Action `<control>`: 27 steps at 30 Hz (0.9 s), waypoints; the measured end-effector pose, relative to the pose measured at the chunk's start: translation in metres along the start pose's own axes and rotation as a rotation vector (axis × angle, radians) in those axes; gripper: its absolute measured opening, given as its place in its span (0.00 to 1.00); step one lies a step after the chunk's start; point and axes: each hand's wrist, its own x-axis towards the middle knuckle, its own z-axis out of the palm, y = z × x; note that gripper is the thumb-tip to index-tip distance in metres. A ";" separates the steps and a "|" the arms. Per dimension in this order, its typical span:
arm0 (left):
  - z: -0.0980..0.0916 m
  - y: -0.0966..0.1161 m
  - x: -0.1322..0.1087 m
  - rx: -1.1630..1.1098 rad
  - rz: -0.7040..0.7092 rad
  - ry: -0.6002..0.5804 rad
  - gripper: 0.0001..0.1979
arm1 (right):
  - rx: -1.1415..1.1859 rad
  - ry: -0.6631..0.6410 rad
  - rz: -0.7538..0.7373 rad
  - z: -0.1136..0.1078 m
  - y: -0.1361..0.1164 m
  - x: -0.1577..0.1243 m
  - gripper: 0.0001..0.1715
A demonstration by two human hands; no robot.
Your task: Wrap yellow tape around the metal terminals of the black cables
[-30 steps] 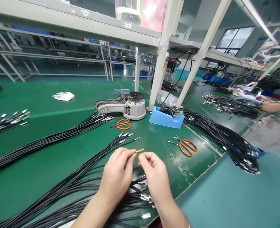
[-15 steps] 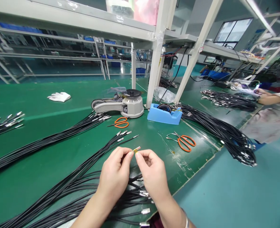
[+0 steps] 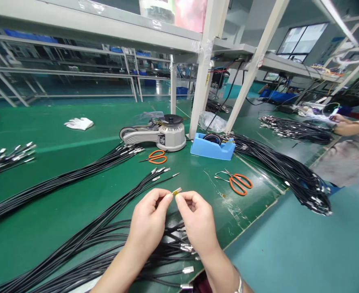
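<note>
Thumb and forefinger of my left hand (image 3: pixel 149 217) are pinched on the end of a cable, just behind its small metal connector (image 3: pixel 178 189). A bit of yellow tape (image 3: pixel 175 192) is wrapped around that end. My right hand (image 3: pixel 200 221) pinches at the tape from the other side, its fingertips almost meeting the left ones. Under both wrists lie black cables (image 3: pixel 112 244) with silver connectors. Another bundle of black cables (image 3: pixel 122 195) ends just beyond my left hand.
Orange-handled scissors (image 3: pixel 240 184) lie to the right, with a second pair of scissors (image 3: pixel 157 156) farther back. Behind stand a blue tape dispenser (image 3: pixel 211 150) and a grey tape machine (image 3: pixel 171 138). A white glove (image 3: pixel 79 123) lies left. At far right, a person's arm (image 3: pixel 351 128) is near cable bundles.
The whole view has shifted slightly, so things sit a little farther right. Both hands keep their pinch, and the connector shows at nearly the same angle.
</note>
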 end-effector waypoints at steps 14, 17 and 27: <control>-0.007 -0.001 0.010 -0.598 -0.240 -0.296 0.11 | -0.005 -0.062 -0.175 -0.004 0.011 0.006 0.06; -0.013 -0.001 0.011 -0.658 -0.287 -0.403 0.11 | -0.060 -0.075 -0.319 -0.008 0.012 0.007 0.05; -0.026 -0.006 0.013 -0.685 -0.263 -0.730 0.10 | -0.253 -0.329 -0.681 -0.037 -0.002 0.018 0.08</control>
